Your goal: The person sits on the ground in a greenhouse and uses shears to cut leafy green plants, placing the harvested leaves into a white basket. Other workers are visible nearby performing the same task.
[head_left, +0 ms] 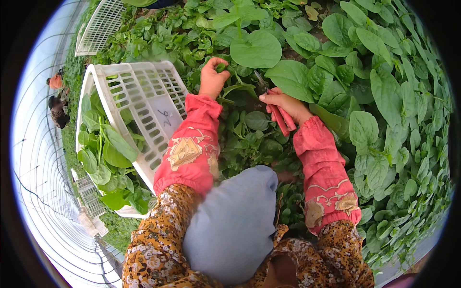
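Red-handled pruning shears (282, 120) are gripped in my right hand (290, 104), their metal blades pointing up and left among the leaves. My left hand (212, 79) is closed, fingers curled toward the thumb, with a bit of green leaf (220, 68) showing between them. Broad leafy green plants (255, 49) grow just beyond and between the two hands. A white slatted plastic crate (144, 96) lies tilted beside my left forearm. Loose picked leafy greens (113, 153) fill its opening, which faces left.
Dense leafy plants (384, 96) cover the right side. Another white crate (102, 26) stands at the far left, and a grey one (90, 196) lies lower left. My knee in grey-blue cloth (230, 225) rises between my arms. Two people (57, 110) are in the distance at left.
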A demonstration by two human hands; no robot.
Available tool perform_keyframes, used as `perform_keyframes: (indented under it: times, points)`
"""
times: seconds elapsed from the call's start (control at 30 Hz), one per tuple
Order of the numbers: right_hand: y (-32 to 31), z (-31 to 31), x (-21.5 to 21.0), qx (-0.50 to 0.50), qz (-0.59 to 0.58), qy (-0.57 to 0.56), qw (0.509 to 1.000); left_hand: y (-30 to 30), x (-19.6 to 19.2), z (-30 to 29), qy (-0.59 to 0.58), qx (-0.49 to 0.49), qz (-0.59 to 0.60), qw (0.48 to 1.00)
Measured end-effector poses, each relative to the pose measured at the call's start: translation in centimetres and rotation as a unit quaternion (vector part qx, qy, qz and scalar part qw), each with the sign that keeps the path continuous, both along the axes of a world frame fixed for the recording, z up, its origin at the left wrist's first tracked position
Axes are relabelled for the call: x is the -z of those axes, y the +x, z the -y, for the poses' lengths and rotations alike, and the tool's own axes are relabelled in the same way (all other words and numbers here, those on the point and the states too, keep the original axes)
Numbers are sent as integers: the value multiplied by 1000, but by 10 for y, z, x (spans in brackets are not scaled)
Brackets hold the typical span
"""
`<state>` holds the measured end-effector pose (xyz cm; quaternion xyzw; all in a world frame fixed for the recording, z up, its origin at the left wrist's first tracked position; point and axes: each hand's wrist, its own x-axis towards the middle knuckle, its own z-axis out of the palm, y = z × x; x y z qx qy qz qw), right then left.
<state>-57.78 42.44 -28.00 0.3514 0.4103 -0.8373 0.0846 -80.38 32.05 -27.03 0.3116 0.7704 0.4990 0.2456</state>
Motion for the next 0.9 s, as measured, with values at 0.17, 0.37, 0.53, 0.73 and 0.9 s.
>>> perform_keyframes:
  times: [0.17,0.37,0.53,0.73,0.9]
  points:
    - [-25,-12,-17,70,-5,59,996,-7,-21,-10,154,-121,247,949]
    - [-46,-6,-7,-58,-68,416,905,13,-60,-29,144,-62,368,917]
    - [-43,18,4,-75,-10,285,956,-21,-15,-6,88,-35,310,946]
    - [-6,38,-12,117,-57,-57,990,-21,-22,6,26,-90,311,946]
    - [-22,-1,83,121,-152,424,884,-4,-51,-32,61,23,307,949]
